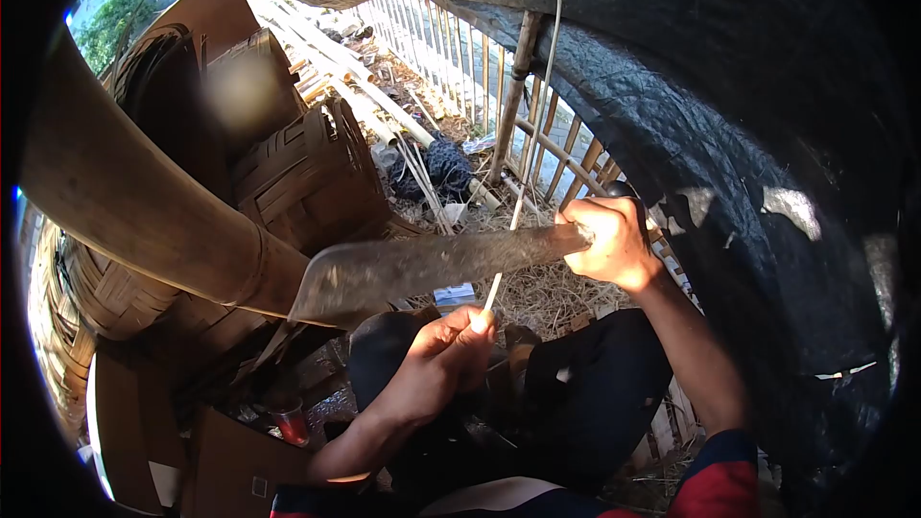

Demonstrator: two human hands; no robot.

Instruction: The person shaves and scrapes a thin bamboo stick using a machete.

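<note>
Above the dark trousers point(600, 364), the left hand point(441, 364) is pinching a thin bamboo strip point(494, 290) while the right hand point(611, 242) is clenching a machete point(393, 273), blade crossing it. Strip's already looking slim; can't tell how much blade work is remaining on the length rising past the fence point(558, 152).

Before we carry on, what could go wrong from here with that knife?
Cut: the right grip holds the large knife across the thin strip in this view, and the left grip pinches the strip just below; a downward slip might cut it.

Snag: the blade's far end appears close to the thick pole and could catch; I can't tell whether they touch.

Legs: the dark trousers show below the blade, so a stray stroke could reach them.
</note>
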